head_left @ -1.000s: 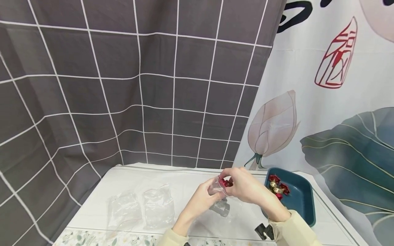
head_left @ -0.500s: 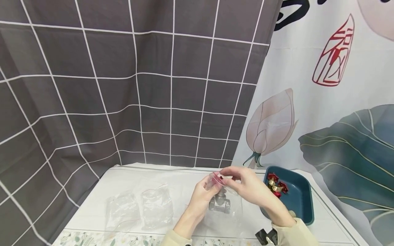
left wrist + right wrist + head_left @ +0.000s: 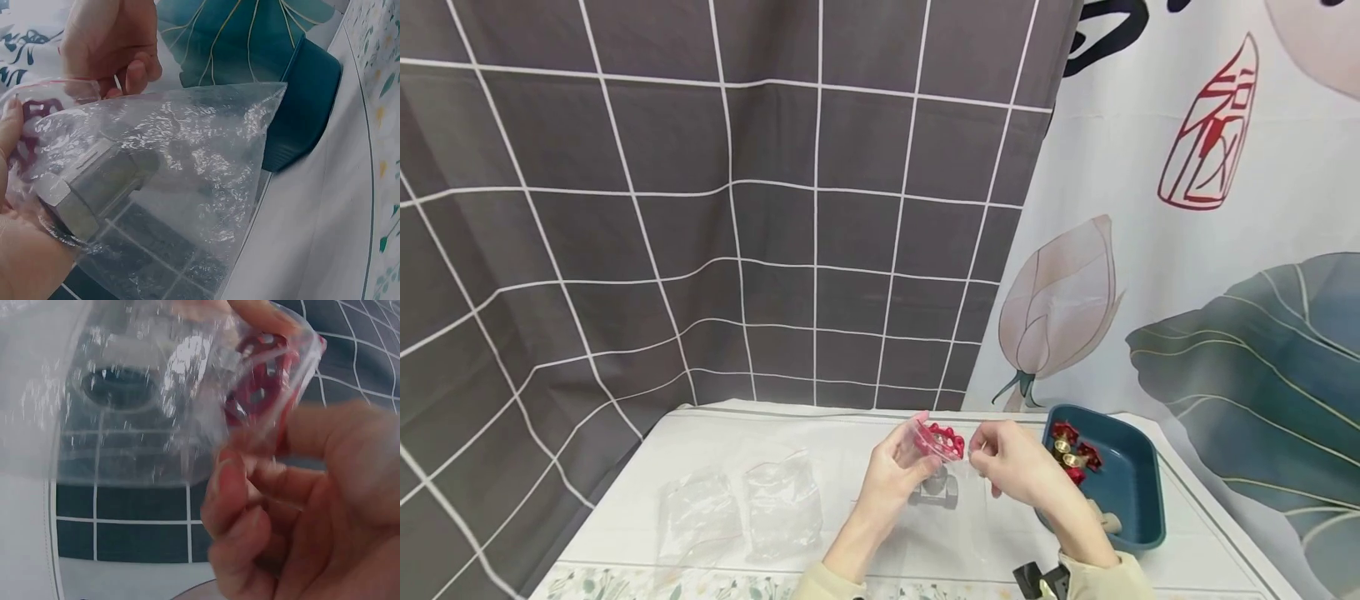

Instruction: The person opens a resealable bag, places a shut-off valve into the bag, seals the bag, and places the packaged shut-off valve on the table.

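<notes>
A valve with a grey metal body (image 3: 103,181) and a red handwheel (image 3: 946,440) is inside a clear zip bag (image 3: 206,162). My left hand (image 3: 887,479) grips valve and bag together from the left, thumb over the plastic near the wheel. The red-edged mouth of the bag runs beside the handwheel. At that mouth, my right hand (image 3: 1018,462) pinches the bag's edge between thumb and fingers, the other fingers curled. Bright reflections on the plastic blur part of the valve.
To the right stands a blue tray (image 3: 1131,467) holding several brass valves (image 3: 1075,454) with red handwheels and a beige piece (image 3: 1107,520). Two clear bags (image 3: 700,508) lie flat on the white table at left. A dark grid curtain (image 3: 775,208) hangs behind.
My right hand has drawn away from the handwheel toward the right, to the bag's edge. The red wheel now shows more openly, and the valve stays in my left hand.
</notes>
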Demonstrator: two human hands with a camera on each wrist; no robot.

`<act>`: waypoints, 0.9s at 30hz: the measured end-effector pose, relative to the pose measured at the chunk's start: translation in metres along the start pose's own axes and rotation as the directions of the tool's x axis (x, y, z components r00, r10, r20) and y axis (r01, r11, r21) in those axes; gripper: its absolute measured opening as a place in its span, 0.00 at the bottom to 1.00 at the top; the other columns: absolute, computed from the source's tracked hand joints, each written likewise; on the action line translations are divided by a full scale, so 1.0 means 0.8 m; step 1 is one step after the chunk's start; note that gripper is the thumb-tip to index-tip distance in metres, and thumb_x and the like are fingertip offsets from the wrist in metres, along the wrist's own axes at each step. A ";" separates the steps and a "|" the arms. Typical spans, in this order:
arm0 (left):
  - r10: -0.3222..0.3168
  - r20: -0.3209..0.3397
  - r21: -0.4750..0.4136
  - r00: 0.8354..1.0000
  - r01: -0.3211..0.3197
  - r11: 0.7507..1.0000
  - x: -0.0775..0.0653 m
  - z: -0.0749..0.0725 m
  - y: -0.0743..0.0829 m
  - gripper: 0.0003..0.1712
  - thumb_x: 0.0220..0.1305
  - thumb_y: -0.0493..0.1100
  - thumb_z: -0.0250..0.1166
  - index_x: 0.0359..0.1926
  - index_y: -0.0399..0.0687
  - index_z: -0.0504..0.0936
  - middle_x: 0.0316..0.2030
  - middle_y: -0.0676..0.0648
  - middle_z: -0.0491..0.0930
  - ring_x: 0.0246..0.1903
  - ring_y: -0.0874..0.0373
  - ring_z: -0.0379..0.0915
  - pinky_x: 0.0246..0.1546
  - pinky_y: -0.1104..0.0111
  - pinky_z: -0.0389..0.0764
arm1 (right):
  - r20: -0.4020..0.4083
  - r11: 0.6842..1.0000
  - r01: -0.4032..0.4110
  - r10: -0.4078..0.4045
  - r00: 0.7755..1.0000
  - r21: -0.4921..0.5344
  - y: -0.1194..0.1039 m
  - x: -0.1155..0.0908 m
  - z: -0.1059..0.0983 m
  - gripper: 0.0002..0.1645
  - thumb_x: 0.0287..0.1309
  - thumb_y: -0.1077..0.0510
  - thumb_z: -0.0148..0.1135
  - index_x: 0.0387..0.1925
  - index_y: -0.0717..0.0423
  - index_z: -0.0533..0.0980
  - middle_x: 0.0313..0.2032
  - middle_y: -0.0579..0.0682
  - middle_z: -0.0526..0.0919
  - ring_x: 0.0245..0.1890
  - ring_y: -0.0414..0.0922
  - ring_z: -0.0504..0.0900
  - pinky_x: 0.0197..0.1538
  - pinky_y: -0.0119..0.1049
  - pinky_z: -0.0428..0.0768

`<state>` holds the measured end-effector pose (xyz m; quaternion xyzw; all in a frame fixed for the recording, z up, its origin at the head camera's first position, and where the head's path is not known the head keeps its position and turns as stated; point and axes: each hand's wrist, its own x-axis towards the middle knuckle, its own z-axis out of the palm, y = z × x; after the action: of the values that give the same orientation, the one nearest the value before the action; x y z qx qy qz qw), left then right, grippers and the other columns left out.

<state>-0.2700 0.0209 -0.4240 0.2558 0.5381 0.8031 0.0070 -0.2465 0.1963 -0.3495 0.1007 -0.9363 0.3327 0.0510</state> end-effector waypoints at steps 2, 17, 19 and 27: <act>0.021 0.026 0.039 0.999 -0.022 0.999 0.000 -0.002 0.000 0.35 0.51 0.39 0.64 0.60 0.44 0.62 0.58 0.46 0.64 0.57 0.54 0.59 0.54 0.69 0.62 | -0.056 1.000 -0.009 0.009 0.998 -0.001 0.000 0.001 0.003 0.04 0.50 0.64 0.54 0.24 0.55 0.73 0.13 0.45 0.70 0.09 0.41 0.72 0.13 0.34 0.68; -0.010 0.052 0.407 0.999 -0.012 0.913 -0.009 0.010 0.028 0.14 0.53 0.42 0.63 0.42 0.45 0.76 0.43 0.49 0.77 0.43 0.58 0.71 0.43 0.66 0.72 | -0.309 0.994 -0.056 0.084 0.947 0.099 -0.006 -0.002 0.007 0.04 0.53 0.60 0.53 0.26 0.54 0.74 0.11 0.45 0.72 0.10 0.41 0.73 0.15 0.33 0.67; -0.008 0.047 0.468 0.999 -0.015 0.884 -0.009 0.009 0.029 0.09 0.52 0.43 0.63 0.35 0.46 0.77 0.41 0.51 0.78 0.39 0.59 0.72 0.40 0.66 0.72 | -0.284 0.988 -0.074 0.110 0.952 0.134 -0.001 -0.003 0.009 0.05 0.54 0.59 0.53 0.27 0.55 0.74 0.11 0.45 0.72 0.10 0.42 0.73 0.14 0.33 0.66; 0.028 0.148 0.654 0.989 -0.119 0.747 -0.006 -0.008 0.012 0.14 0.47 0.50 0.66 0.33 0.52 0.73 0.40 0.58 0.78 0.39 0.63 0.73 0.43 0.66 0.71 | -0.214 0.951 -0.125 0.189 0.958 0.282 0.016 -0.007 0.011 0.05 0.54 0.60 0.54 0.27 0.57 0.75 0.11 0.51 0.72 0.12 0.47 0.73 0.16 0.33 0.66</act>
<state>-0.2660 0.0102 -0.4191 0.3141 0.7748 0.5427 -0.0807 -0.2441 0.2009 -0.3651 -0.0093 -0.8752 0.4679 0.1223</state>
